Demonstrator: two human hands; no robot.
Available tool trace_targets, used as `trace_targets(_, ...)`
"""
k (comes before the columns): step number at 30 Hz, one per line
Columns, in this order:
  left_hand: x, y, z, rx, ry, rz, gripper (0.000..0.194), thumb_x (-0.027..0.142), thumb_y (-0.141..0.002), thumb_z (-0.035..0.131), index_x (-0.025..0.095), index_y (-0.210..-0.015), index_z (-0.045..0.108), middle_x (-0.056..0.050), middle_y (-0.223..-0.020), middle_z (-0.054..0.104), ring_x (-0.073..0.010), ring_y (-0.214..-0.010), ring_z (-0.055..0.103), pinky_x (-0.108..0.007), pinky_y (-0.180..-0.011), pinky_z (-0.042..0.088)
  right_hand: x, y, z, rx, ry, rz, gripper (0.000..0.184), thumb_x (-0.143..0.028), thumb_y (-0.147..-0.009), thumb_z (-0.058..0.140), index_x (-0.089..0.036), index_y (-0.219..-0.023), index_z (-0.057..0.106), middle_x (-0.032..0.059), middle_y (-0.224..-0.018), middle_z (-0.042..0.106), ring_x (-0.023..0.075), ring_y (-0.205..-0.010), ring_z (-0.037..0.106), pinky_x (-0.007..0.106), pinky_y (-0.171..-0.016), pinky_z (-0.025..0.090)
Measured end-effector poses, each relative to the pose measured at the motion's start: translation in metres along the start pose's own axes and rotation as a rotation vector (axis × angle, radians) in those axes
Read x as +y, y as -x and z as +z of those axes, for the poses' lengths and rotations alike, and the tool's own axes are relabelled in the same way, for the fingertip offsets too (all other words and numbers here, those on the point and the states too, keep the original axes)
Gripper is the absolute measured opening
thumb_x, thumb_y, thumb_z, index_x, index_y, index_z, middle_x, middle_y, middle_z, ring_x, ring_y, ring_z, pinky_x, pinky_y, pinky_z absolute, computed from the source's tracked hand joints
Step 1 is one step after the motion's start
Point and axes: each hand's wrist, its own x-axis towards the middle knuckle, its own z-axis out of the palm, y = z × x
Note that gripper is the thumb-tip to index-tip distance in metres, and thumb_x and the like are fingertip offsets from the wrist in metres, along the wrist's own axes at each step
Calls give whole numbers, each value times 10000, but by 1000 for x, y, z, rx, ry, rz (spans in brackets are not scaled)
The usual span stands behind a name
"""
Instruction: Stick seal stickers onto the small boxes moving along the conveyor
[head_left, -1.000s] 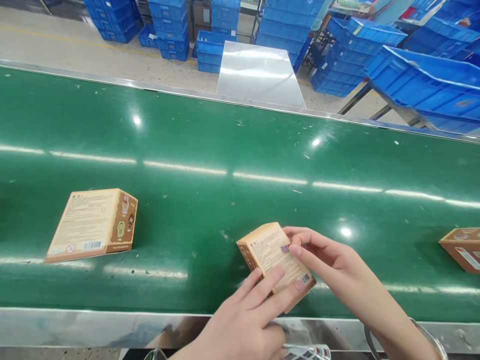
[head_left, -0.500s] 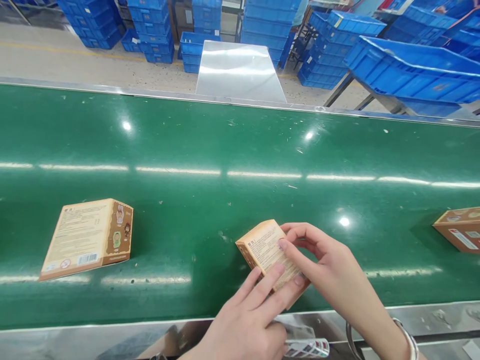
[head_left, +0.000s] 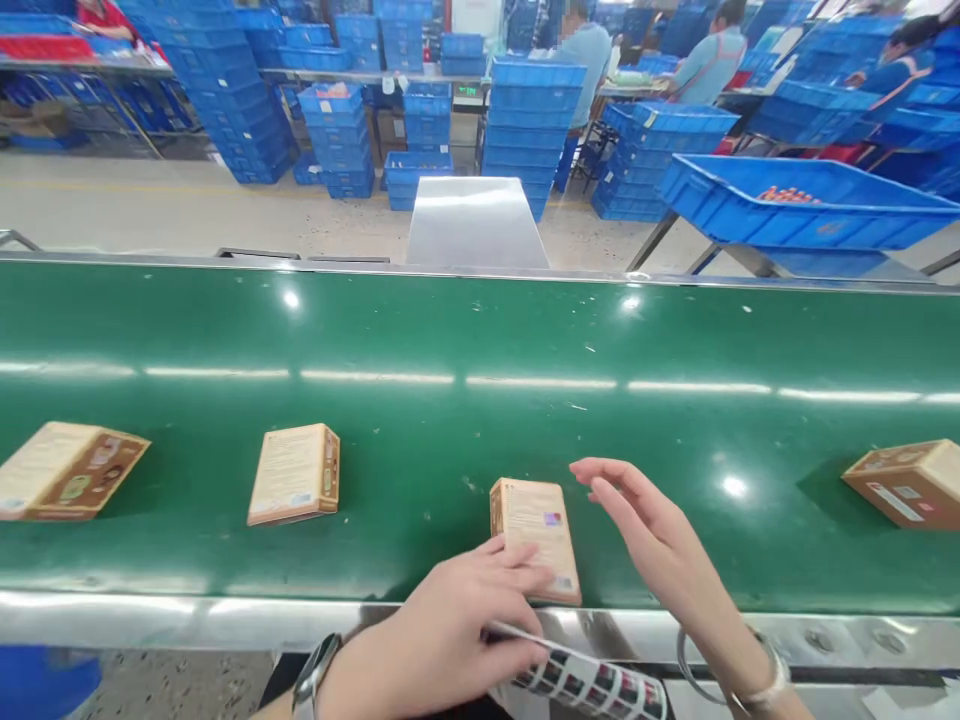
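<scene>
A tan carton [head_left: 536, 535] with printed text and a small sticker lies flat on the green conveyor belt [head_left: 450, 440] near its front edge. My left hand [head_left: 450, 630] rests its fingertips on the carton's near left edge while it also holds a strip of small stickers [head_left: 592, 685] against the palm. My right hand [head_left: 652, 540] hovers just right of the carton, fingers spread, holding nothing.
Three more cartons lie on the belt: one at the middle left [head_left: 295, 473], one at the far left [head_left: 67, 470], one at the right [head_left: 904, 482]. A metal rail [head_left: 187, 620] edges the front. Beyond stand stacked blue crates [head_left: 532, 120], a metal chute [head_left: 476, 222] and seated people [head_left: 712, 50].
The carton was set down flat on the belt. My right hand let go and opened beside it. The camera tilted up, and another carton came into view on the left.
</scene>
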Motion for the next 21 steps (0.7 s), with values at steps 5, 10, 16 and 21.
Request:
trace_targets(5,-8,20,-18,31,100,-6,56,206,-872,655,211,-850,707,6,-1111,752,-212,-1248,597,-308,-1102,425,-13,29,0,-107,202,-172,371,-586,-884,515,-284,-1033,671,69,-1160,699,271,-1056,655,384,-830,572)
trace_targets(10,-31,21,-24,-93,-103,309,119,225,-886,645,191,-775,672,-7,-1329,644,-241,-1436,367,-343,-1220,247,3,23,32,-125,155,-95,565,-572,-831,585,-251,-1291,511,129,-1330,602,285,-1086,651,473,-930,548)
trace_targets(16,-42,8,-47,-338,-304,452,138,196,-886,633,199,-749,648,43,-1469,503,-244,-1485,253,-430,-1258,91,18,12,42,-177,-57,15,733,-524,-755,682,-272,-1380,394,133,-1377,547,281,-1144,628,489,-986,511)
trace_targets(21,-32,-7,-55,-429,-315,340,131,215,-867,668,222,-736,667,57,-1377,596,-243,-1472,294,-541,-1232,-64,16,15,38,-160,-208,67,791,-451,-711,740,-261,-1387,376,130,-1390,524,275,-1162,612,477,-1026,483)
